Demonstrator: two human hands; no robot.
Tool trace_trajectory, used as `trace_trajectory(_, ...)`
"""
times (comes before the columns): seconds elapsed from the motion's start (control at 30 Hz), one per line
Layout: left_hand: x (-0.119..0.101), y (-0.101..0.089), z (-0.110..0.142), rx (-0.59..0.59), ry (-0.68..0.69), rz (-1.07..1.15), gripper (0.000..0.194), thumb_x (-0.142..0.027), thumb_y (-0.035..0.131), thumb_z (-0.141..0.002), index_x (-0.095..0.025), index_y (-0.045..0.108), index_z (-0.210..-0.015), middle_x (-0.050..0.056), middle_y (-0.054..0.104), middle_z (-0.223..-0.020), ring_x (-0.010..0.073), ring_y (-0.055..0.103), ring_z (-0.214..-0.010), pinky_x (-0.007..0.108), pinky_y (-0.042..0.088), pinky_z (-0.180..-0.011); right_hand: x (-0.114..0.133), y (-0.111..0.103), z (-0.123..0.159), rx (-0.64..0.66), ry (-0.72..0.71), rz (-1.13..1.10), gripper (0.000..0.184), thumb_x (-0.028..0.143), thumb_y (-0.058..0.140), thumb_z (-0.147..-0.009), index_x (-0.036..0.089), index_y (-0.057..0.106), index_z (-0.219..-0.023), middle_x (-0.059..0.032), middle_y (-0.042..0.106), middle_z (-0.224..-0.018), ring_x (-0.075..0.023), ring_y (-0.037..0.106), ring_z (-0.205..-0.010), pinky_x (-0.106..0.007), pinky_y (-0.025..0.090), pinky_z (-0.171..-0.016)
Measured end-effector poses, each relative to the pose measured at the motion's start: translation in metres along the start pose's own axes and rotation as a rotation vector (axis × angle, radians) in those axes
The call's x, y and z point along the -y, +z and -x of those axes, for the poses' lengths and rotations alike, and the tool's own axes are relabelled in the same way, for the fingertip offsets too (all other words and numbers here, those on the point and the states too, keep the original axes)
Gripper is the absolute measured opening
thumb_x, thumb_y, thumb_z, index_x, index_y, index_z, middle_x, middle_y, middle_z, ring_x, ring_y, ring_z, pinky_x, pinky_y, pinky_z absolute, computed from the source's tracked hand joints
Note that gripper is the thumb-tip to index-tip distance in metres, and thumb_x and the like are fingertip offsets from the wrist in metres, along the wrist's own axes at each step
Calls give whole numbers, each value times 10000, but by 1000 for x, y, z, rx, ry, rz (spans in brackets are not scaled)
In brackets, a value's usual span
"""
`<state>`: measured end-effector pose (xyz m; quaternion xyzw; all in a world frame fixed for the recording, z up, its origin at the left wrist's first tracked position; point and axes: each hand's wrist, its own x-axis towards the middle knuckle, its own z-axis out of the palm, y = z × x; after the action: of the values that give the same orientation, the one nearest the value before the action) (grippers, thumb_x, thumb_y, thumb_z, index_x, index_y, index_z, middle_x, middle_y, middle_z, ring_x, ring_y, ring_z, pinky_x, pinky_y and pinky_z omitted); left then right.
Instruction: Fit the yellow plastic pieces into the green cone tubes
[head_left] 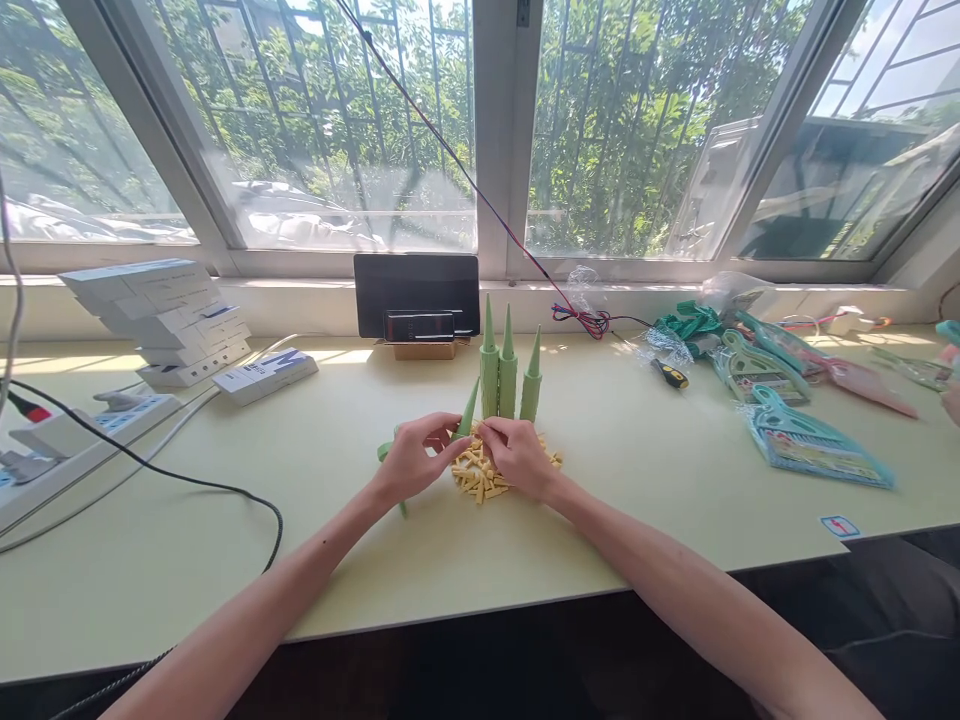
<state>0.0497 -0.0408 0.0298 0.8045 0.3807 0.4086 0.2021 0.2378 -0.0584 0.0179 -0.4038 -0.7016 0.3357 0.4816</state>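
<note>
Between the thumb and fingers of my left hand (420,458) is a slim green cone (469,408), tip up and leaning slightly right. My right hand (519,458) is closed in a pinch close beside the cone; whatever its fingertips hold is hidden or too small to name. Just beyond the hands stand three green towers with pointed tops (508,375). A pile of small yellow pieces (480,487) lies on the table under and between my hands. Partly hidden behind my left hand is another green part (385,450).
A dark tablet-like screen (417,280) stands by the window. White boxes (169,320), a power strip (97,440) and cables (217,487) occupy the left. On the right lie a yellow-black tool (670,374) and packaged mint brush-and-dustpan sets (817,445). Part of a person's hand (951,400) shows at the right edge.
</note>
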Motion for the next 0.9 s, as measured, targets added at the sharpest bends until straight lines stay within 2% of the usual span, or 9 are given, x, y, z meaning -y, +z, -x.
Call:
trace_trajectory(0.23,-3,-2,0,19,-16,44,313,-427,674,-842,-195,700,-1052,37,675,-906,111,580,-628,262,586,-614,1,0,-1,14,101,-112,395,429,475,-917,214,475,-585,18,498,-496,-118,443,-440,-272,342,-491)
trace_trajectory(0.37,-2,-1,0,19,-19,75,308,-416,670,-849,-223,699,-1087,34,652,-955,107,581,-656,251,586,-612,2,0,-3,69,226,-315,387,507,539,-863,206,527,-620,31,485,-495,-117,457,-381,-263,325,-397)
trace_trajectory(0.5,-1,-1,-1,41,-21,125,321,-405,644,-867,-240,692,-1138,41,638,-999,103,575,-656,229,574,-553,5,-4,-5,152,377,-580,403,552,677,-758,177,563,-663,49,475,-546,-87,461,-400,-233,325,-382)
trace_trajectory(0.7,-3,-1,-2,47,-25,163,335,-414,615,-886,-245,699,-1162,60,630,-1079,119,583,-701,233,578,-527,5,-9,-6,258,538,-855,352,437,783,-691,143,590,-712,61,458,-568,-58,443,-428,-203,289,-394)
trace_trajectory(0.9,-2,2,-1,27,-36,169,349,-415,623,-882,-238,703,-1171,55,626,-1032,109,555,-670,228,559,-514,4,-8,-6,254,567,-900,302,393,754,-747,140,590,-716,62,430,-554,-59,434,-443,-195,279,-413)
